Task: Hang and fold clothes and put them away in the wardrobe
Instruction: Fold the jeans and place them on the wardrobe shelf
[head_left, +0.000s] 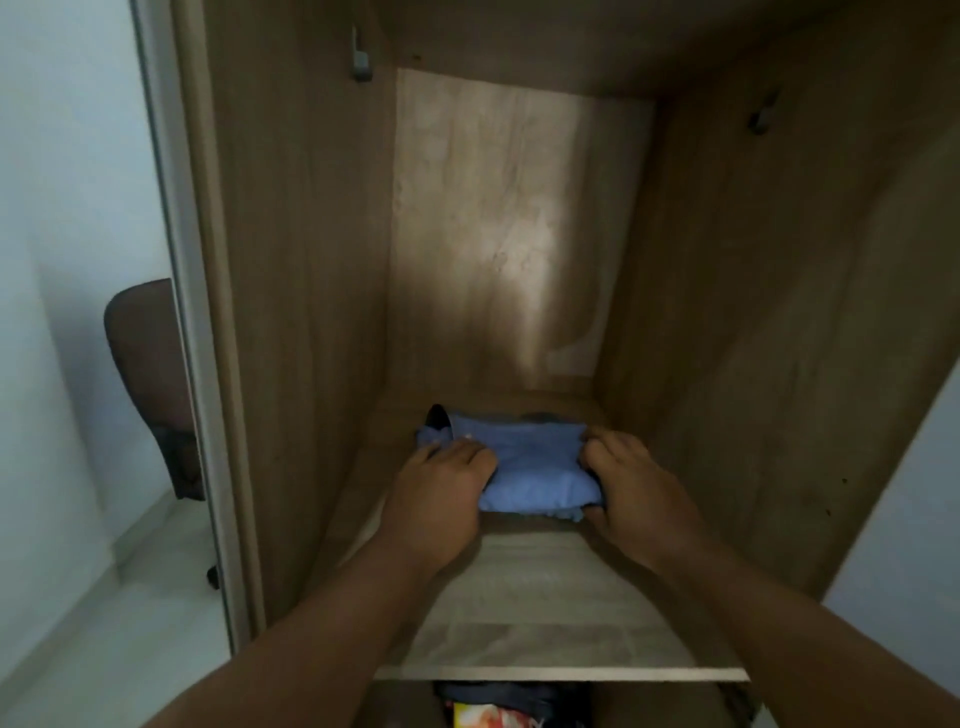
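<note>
A folded blue garment (530, 467) lies on the wooden wardrobe shelf (545, 613), toward the back of the compartment. My left hand (441, 499) grips its left side, fingers curled over the top. On its right side my right hand (634, 493) holds the edge, thumb under the fold. A dark piece of cloth (439, 415) peeks out behind the garment's left corner.
The wardrobe's side walls (301, 312) close in left and right, with the back panel (509, 234) behind. Below the shelf edge lie dark clothes and a colourful item (498, 714). A brown office chair (150, 384) stands outside at the left by the white wall.
</note>
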